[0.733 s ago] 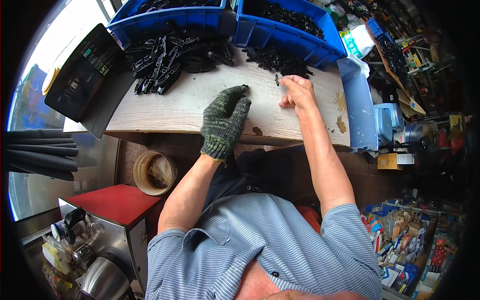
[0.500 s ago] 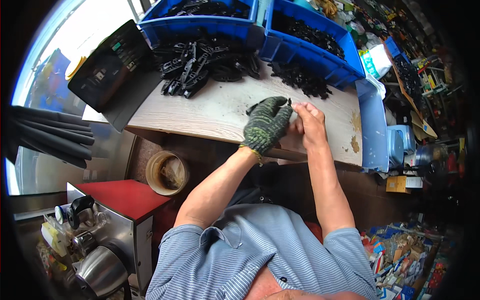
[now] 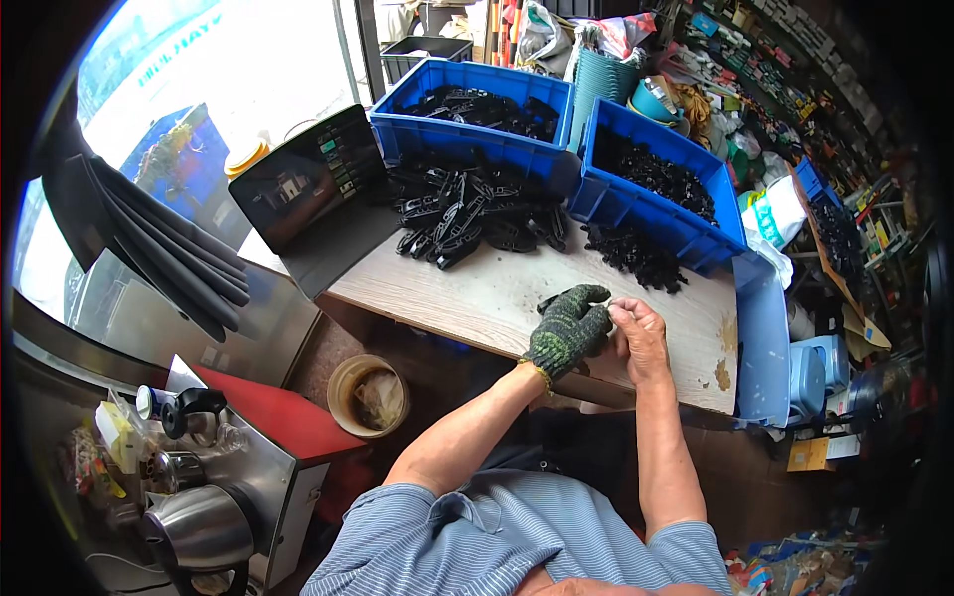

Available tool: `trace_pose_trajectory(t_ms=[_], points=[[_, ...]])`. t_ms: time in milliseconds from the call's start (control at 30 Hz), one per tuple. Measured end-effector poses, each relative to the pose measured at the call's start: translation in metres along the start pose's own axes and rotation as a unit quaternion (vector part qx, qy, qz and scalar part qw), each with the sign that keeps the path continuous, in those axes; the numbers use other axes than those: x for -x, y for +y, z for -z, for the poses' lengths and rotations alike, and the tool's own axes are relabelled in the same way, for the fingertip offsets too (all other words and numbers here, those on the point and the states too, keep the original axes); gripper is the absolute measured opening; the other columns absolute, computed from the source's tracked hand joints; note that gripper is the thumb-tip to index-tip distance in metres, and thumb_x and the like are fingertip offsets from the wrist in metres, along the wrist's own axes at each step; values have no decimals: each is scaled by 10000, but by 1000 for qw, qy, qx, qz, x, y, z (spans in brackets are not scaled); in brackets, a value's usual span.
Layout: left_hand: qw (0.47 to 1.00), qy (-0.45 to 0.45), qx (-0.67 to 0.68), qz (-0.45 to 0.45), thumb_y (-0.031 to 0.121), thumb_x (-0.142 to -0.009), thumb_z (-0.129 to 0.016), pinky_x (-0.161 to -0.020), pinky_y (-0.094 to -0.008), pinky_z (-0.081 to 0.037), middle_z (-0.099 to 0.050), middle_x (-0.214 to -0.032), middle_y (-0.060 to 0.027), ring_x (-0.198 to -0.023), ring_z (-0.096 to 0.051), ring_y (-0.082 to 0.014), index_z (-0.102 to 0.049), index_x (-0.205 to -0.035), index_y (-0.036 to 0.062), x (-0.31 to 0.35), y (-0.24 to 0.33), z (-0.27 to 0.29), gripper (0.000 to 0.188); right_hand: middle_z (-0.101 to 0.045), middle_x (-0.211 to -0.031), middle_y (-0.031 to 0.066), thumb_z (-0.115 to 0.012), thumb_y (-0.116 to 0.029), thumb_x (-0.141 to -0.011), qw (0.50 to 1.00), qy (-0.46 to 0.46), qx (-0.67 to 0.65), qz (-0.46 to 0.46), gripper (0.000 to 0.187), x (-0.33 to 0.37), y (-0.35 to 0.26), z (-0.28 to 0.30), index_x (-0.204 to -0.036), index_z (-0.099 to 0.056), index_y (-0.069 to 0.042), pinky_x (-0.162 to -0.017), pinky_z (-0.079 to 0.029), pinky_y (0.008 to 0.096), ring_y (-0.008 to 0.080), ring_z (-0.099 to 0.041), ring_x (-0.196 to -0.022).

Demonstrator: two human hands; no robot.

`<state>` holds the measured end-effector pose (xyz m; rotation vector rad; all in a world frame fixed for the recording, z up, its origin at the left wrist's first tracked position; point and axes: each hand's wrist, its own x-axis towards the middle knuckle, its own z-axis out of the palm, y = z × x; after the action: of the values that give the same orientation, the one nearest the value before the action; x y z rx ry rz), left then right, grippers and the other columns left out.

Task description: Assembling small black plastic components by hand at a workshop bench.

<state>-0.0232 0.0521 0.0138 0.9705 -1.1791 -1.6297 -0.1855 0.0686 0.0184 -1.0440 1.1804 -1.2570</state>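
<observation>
My left hand (image 3: 568, 333) wears a dark green and black knitted glove and is curled above the front of the wooden tabletop (image 3: 397, 285). It is closed on a black plastic part, whose dark end shows past the glove's left side; the rest is hidden. My bare right hand (image 3: 644, 343) meets the gloved fingertips, thumb and forefinger pinched together. What lies in that pinch is too small to make out. Beyond my hands lie a pile of long black plastic parts (image 3: 462, 214) and, farther right, a heap of small black pieces (image 3: 636, 256).
Two blue bins (image 3: 472, 139) (image 3: 656, 211) of black parts stand at the back. A tablet (image 3: 303, 189) leans at the left. Below the table edge is a round bucket (image 3: 368, 397); a steel kettle (image 3: 204, 531) stands lower left. A blue plastic container (image 3: 763, 343) flanks the table's right end.
The view has tilted up, so the table and bins sit lower in the picture. My hands stay together; the small black piece between the fingertips no longer shows clearly.
</observation>
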Motion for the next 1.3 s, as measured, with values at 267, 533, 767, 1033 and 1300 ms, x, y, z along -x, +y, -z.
trace_pose_trajectory(t_ms=[267, 533, 767, 1033, 1300], points=[[997, -38, -44, -44, 165, -956, -632, -625, -304, -551, -687, -910, -96, -749, -673, -155, -573, -1291, 2, 12, 1, 11, 377, -574, -625, -21, -723, -175, -878, 999, -31, 11, -11, 152, 5, -4, 0, -909, -633, -57, -487, -469, 224, 50, -465, -449], [753, 226, -561, -259, 292, -846, -717, -805, -514, -487, -664, -988, -150, -972, -595, -388, -662, -1032, 62, 10, 28, 29, 301, -498, -493, 27, -689, -187, -889, 997, 1, -68, 44, 177, 6, 8, 2, -920, -591, -44, -556, -589, 399, 157, -500, -410], [753, 127, -575, -294, 219, -857, -661, -748, -508, -477, -634, -865, -148, -883, -596, -380, -645, -931, 84, -3, 8, 42, 155, -487, -488, 22, -700, -205, -887, 994, 22, -84, 73, 196, 7, 10, 0, -919, -591, -45, -548, -584, 390, 158, -514, -428], [974, 14, -150, -171, 88, -880, -730, -824, -323, -559, -718, -1047, -111, -933, -696, -182, -672, -1168, 9, 11, -12, 22, 304, -530, -550, 23, -705, -194, -901, 990, 23, -115, 77, 160, 9, 8, -3, -923, -629, -55, -562, -572, 339, 140, -547, -479], [967, -67, -210, -128, 211, -889, -746, -820, -330, -558, -739, -978, -122, -900, -711, -180, -685, -1167, 25, 7, 4, 11, 340, -575, -667, -65, -778, -159, -868, 994, 37, -86, 54, 134, 12, 6, 3, -913, -675, -85, -542, -414, 195, 32, -489, -542]])
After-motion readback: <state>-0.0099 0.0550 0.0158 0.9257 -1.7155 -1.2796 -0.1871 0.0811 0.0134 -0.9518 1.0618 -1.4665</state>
